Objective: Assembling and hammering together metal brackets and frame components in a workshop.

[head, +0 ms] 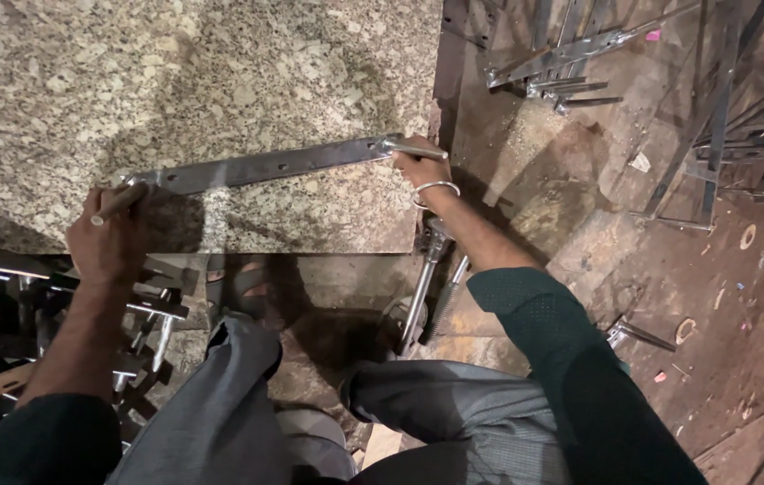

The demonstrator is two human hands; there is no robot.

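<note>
hands grip flat perforated steel strip [274, 164] on speckled granite slab [175, 72]: left hand [110, 235] clenched, right hand [422, 166] too.

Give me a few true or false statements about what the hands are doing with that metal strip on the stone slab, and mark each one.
1. The metal strip lies on a speckled granite slab. True.
2. The right hand grips the strip's right end. True.
3. The left hand is empty. False: it holds a wooden handle at the strip's left end.
4. The right wrist is bare. False: it wears a metal bangle.
5. The strip has holes along its length. True.
</note>
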